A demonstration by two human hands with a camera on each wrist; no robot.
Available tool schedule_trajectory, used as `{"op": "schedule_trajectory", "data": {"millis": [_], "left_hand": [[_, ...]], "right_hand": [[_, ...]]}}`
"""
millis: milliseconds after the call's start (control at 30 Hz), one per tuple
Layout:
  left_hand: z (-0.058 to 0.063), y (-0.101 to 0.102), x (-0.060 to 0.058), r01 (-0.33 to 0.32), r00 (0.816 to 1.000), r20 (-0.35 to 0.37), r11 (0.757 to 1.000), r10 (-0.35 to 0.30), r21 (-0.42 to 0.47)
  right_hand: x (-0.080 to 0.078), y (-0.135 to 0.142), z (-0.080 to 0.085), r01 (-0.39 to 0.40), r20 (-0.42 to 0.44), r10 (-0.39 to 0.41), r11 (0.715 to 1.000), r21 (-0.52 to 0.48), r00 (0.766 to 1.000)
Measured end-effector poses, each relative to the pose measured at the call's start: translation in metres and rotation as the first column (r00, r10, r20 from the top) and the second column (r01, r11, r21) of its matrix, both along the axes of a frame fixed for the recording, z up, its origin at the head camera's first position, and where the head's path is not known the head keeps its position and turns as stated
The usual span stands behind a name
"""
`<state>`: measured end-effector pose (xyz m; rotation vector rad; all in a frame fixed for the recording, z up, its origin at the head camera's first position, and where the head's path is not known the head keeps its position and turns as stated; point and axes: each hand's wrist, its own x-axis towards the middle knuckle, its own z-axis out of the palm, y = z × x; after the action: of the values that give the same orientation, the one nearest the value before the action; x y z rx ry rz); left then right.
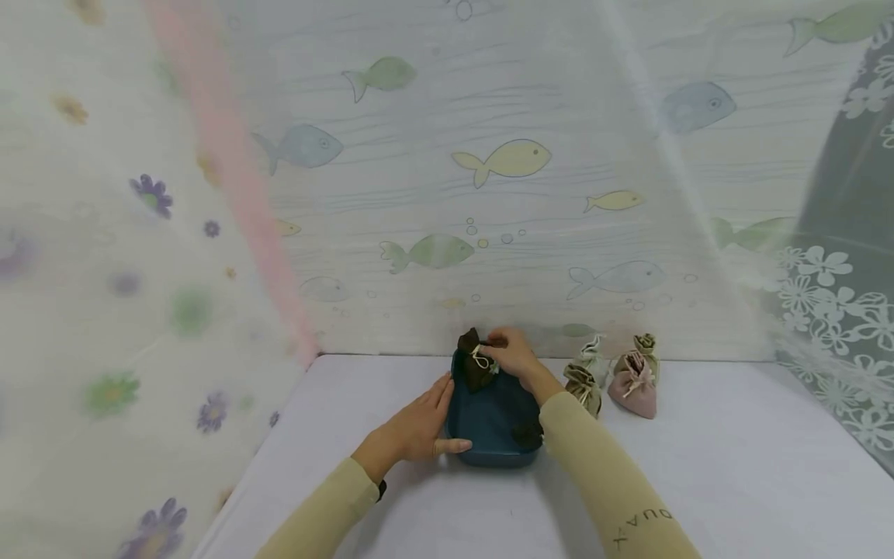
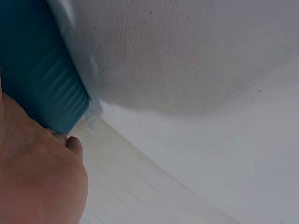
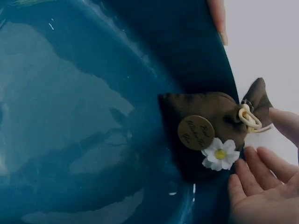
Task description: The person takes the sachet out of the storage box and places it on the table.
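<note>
A dark brown drawstring pouch (image 3: 205,109) leans against the inside wall of a deep blue dish (image 1: 489,458), its gathered top above the rim. It carries a round tag, a white flower and a cream cord. My right hand (image 1: 514,354) is at the pouch's neck; in the right wrist view, the thumb and loosely bent fingers stand apart beside the cord and flower. My left hand (image 1: 419,423) rests along the dish's left side, fingers straight against the wall and thumb at the front rim. Something dark (image 1: 527,433) lies in the dish's front right corner, partly behind the right sleeve.
Right of the dish, on the white tabletop (image 1: 733,466), stand a pink pouch (image 1: 634,388), an olive-brown pouch (image 1: 583,388), a white pouch (image 1: 592,353) and a greenish pouch (image 1: 646,348). A fish-print curtain (image 1: 433,194) hangs along the back edge, a flowered one (image 1: 140,310) at left.
</note>
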<state>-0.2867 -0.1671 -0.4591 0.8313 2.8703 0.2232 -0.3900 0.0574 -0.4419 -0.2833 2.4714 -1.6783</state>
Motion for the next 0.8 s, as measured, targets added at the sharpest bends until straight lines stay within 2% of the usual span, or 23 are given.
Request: {"op": "schedule_trajectory", "data": {"millis": [300, 533, 800], "left_hand": [[-0.006, 0.002, -0.001, 0.002, 1.0, -0.009, 1.0, -0.002, -0.027], [-0.005, 0.001, -0.002, 0.003, 1.0, -0.014, 1.0, -0.004, -0.02], [-0.003, -0.001, 0.0, -0.003, 1.0, -0.017, 1.0, 0.003, -0.022]], "right_hand": [[0.003, -0.003, -0.007, -0.011, 0.029, 0.011, 1.0, -0.01, 1.0], [0.005, -0.002, -0.011, -0.017, 0.041, 0.018, 1.0, -0.016, 0.999], [0.003, -0.004, -0.013, -0.032, 0.035, 0.03, 0.998, 0.053, 0.999]]}}
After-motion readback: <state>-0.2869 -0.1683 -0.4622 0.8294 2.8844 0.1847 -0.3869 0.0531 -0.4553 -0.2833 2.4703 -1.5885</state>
